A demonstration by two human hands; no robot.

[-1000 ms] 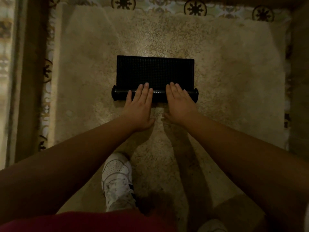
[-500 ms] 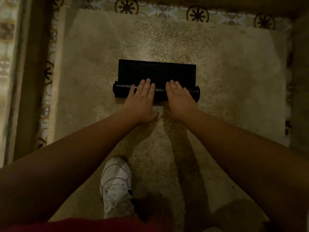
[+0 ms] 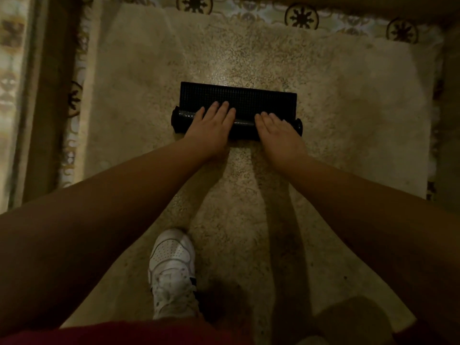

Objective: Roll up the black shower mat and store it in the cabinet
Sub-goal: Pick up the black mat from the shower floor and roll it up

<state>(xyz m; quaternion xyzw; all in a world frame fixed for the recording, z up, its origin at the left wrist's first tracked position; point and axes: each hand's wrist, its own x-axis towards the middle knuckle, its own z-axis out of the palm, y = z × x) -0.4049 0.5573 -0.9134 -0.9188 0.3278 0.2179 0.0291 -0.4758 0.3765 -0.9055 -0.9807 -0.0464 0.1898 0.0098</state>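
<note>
The black shower mat [image 3: 237,98] lies on the pale rug [image 3: 348,108], its near part already wound into a roll whose long axis runs left to right across the person's front. Both hands rest on that roll — left hand [image 3: 211,123] toward its left end, right hand [image 3: 280,129] toward its right. Fingers straight, close together, pressing flat and pointing away from the body. The unrolled strip lies directly beyond the fingertips — a forward push should take it up.
</note>
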